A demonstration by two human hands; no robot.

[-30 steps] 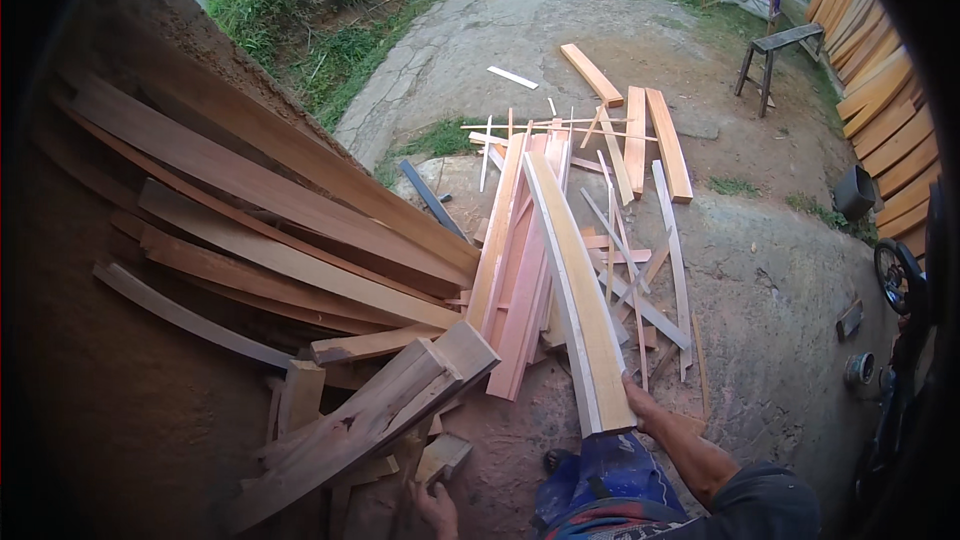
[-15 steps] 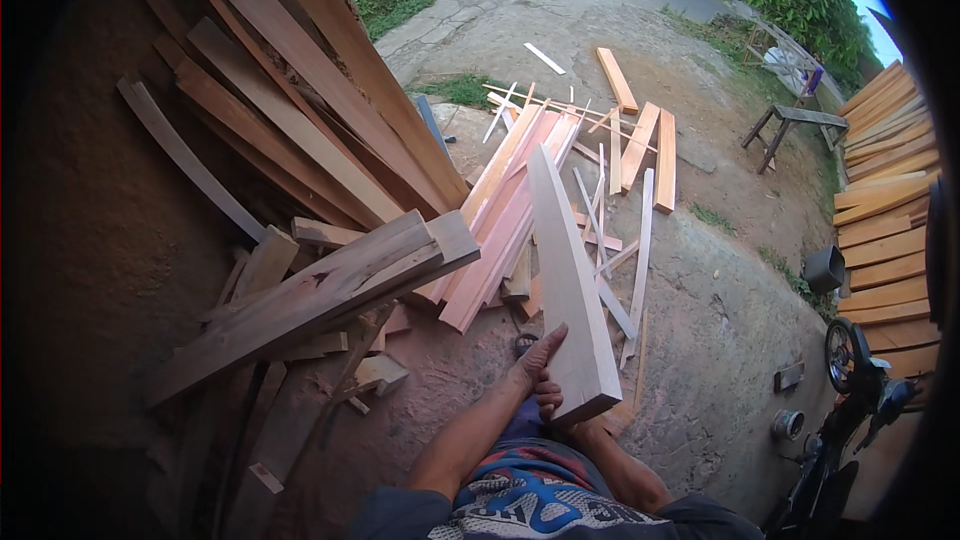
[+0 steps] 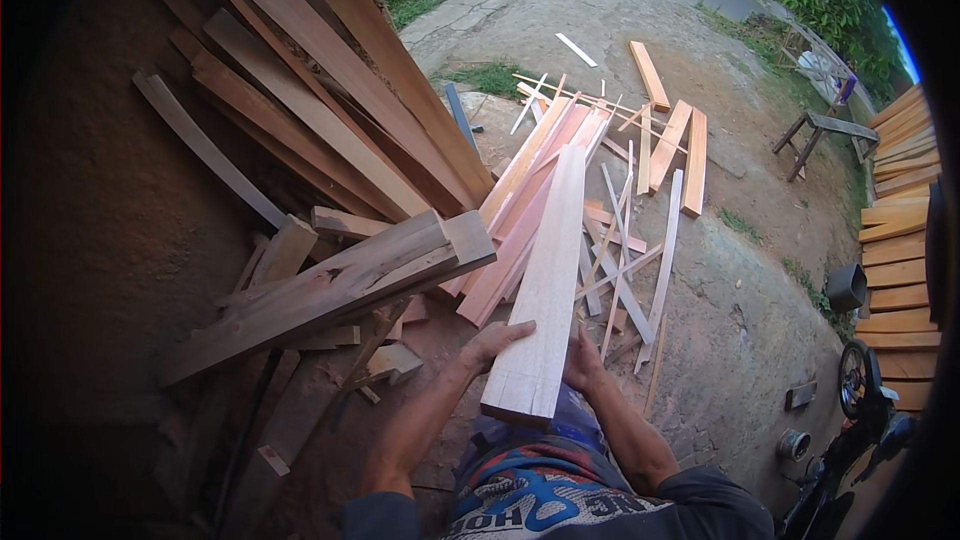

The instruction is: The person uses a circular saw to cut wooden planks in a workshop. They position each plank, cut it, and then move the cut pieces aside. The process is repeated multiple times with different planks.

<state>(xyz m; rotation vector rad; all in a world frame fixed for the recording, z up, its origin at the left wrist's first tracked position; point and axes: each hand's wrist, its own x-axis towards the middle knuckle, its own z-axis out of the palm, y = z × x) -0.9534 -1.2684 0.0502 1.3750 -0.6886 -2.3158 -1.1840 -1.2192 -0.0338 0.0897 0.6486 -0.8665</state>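
Between my two hands is a long, pale wooden plank (image 3: 548,285), its near end close to my waist and its far end over the stacked boards. My left hand (image 3: 497,342) grips its left edge, with the thumb lying on the top face and the other fingers hidden beneath. On the opposite edge, my right hand (image 3: 582,360) holds the plank from the side; most of its fingers are behind the wood. Just left of the plank, a thick weathered beam (image 3: 330,285) rests at a slant on wooden supports.
Reddish boards (image 3: 500,275) are piled ahead with thin strips (image 3: 660,270) beside them. Tall planks (image 3: 330,70) lean at the left. Orange timber pieces (image 3: 671,148) lie farther off. A small bench (image 3: 825,123), a grey bucket (image 3: 846,287) and a motorcycle (image 3: 855,440) stand on the right.
The plank has turned from tilted on its edge to show its broad face, and its near end has swung left. My hands have spread apart to opposite edges. The view has shifted slightly.
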